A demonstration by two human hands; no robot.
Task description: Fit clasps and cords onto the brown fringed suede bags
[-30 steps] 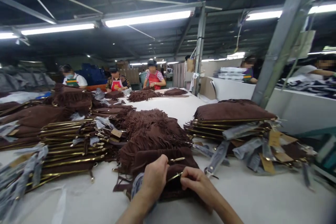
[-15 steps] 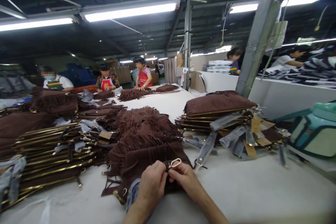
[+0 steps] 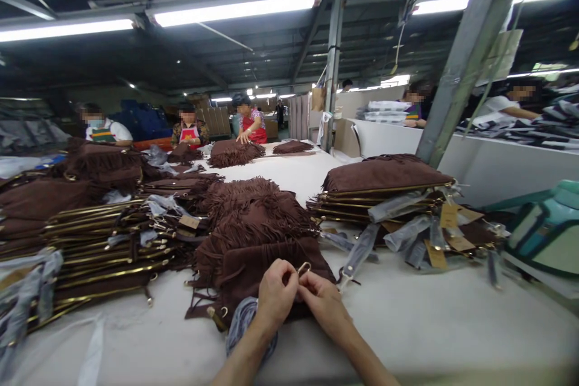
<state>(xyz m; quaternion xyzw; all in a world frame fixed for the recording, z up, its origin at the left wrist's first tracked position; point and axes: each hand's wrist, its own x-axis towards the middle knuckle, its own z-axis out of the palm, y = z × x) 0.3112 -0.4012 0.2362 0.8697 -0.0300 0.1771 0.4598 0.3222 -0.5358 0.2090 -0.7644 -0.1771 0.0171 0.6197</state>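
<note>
A gold-coloured metal snap hook (image 3: 304, 267) sticks up between my hands, above a dark brown fringed bag (image 3: 253, 259). My right hand (image 3: 323, 301) pinches the hook's lower end between thumb and fingertips. My left hand (image 3: 277, 292) is closed right beside it, its fingertips meeting the right ones; what it pinches is hidden. By my left wrist, a coiled strap in clear plastic (image 3: 244, 319) lies at the bag's front edge. A small metal ring (image 3: 224, 312) shows at the bag's left corner.
Brown zipped bags (image 3: 108, 253) are stacked at left. Another stack (image 3: 389, 174) stands at right, with plastic-wrapped straps and paper tags (image 3: 449, 215). More fringed bags lie behind mine. A green and white container (image 3: 543, 229) sits far right. Co-workers (image 3: 248, 126) work across the white table (image 3: 407, 319).
My fingers have closed in around the hook, and less of it shows. Its loop now points more upward. The view has shifted slightly; a co-worker at the back has moved a hand over a bag.
</note>
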